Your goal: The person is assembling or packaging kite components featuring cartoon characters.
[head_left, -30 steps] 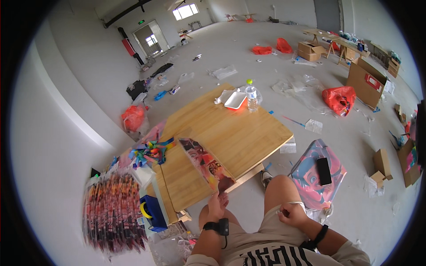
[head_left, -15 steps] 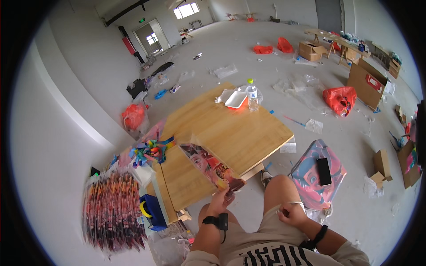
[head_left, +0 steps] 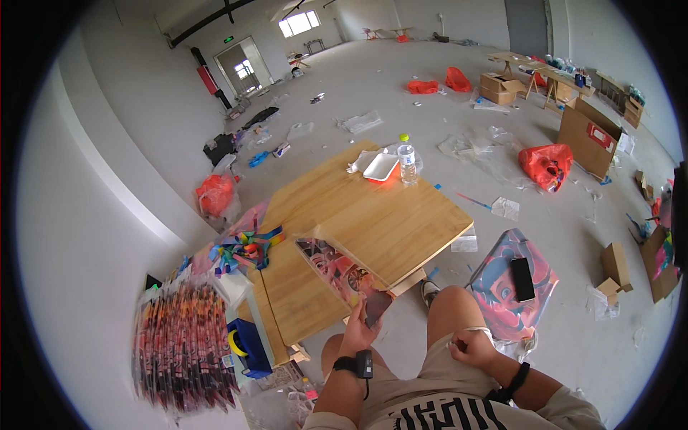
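"The shiny picture has dipped its dark end lower!"
"Who holds it?"
"The left hand pinches it, partly over the table. The right hand is balled up."
"What's near?"
"Ribbons left; bottle, tray behind."

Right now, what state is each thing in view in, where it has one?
Left hand: closed on the printed package
Printed package: held at its near end
Right hand: curled shut
Bottle: upright, capped
Phone: lying flat, dark side up
Shallow tray: open, white inside showing
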A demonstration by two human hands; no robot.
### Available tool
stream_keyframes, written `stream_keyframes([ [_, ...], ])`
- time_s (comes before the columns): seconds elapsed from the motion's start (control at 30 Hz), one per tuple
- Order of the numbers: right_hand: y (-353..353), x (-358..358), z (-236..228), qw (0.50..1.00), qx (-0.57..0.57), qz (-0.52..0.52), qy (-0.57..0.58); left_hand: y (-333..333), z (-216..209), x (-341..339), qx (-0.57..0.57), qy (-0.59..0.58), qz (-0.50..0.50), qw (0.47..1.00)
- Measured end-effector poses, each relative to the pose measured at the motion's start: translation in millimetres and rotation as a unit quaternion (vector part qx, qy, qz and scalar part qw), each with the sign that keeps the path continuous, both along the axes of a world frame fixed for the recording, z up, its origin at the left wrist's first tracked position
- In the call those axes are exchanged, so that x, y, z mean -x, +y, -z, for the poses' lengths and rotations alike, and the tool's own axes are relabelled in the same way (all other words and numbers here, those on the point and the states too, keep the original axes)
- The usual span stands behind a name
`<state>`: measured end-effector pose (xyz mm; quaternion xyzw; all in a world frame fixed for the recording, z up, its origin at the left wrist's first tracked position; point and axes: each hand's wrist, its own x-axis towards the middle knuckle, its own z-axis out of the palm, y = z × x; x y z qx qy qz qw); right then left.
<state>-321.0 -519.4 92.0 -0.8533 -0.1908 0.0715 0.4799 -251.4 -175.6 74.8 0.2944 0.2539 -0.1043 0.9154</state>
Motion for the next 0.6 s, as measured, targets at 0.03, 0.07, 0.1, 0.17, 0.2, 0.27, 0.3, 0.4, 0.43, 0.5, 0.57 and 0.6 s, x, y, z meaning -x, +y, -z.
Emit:
stream_keyframes([
  [0.03, 0, 1, -1, 1.0, -0.001, 0.002, 0.001, 1, 6, -1, -0.018, 0.002, 0.005, 1.0],
  [0.07, 1, 1, -2, 1.0, -0.003, 0.001, 0.002, 3, 10, -1, -0.038, 0.003, 0.008, 0.999],
  [0.1, 2, 1, -3, 1.0, -0.001, -0.002, 0.001, 6, 15, -1, -0.057, 0.005, 0.01, 0.998],
  [0.17, 2, 1, -6, 1.0, 0.005, -0.004, 0.0, 5, 18, 1, -0.081, 0.005, 0.003, 0.997],
  [0.2, 2, 2, -5, 1.0, 0.006, 0.0, 0.003, 2, 17, 1, -0.093, 0.006, 0.002, 0.996],
  [0.27, 1, 3, -4, 1.0, 0.009, 0.008, 0.01, -6, 11, 1, -0.089, -0.043, 0.001, 0.995],
  [0.3, 1, 3, -3, 1.0, 0.008, 0.009, 0.011, -9, 8, 0, -0.087, -0.067, -0.001, 0.994],
  [0.4, 2, 1, -3, 1.0, 0.006, 0.002, 0.012, 16, 64, -3, -0.097, -0.065, -0.002, 0.993],
  [0.43, 2, 1, -4, 1.0, 0.007, 0.004, 0.013, 17, 70, -1, -0.079, -0.055, -0.003, 0.995],
  [0.5, 3, 1, -6, 1.0, 0.007, 0.003, 0.013, 21, 74, 4, -0.045, -0.034, -0.01, 0.998],
  [0.57, 3, 1, -7, 1.0, 0.01, 0.003, 0.014, 21, 71, 8, -0.009, -0.045, -0.017, 0.999],
  [0.6, 3, 1, -6, 1.0, 0.009, 0.006, 0.018, 19, 67, 11, 0.009, -0.05, -0.019, 0.999],
])
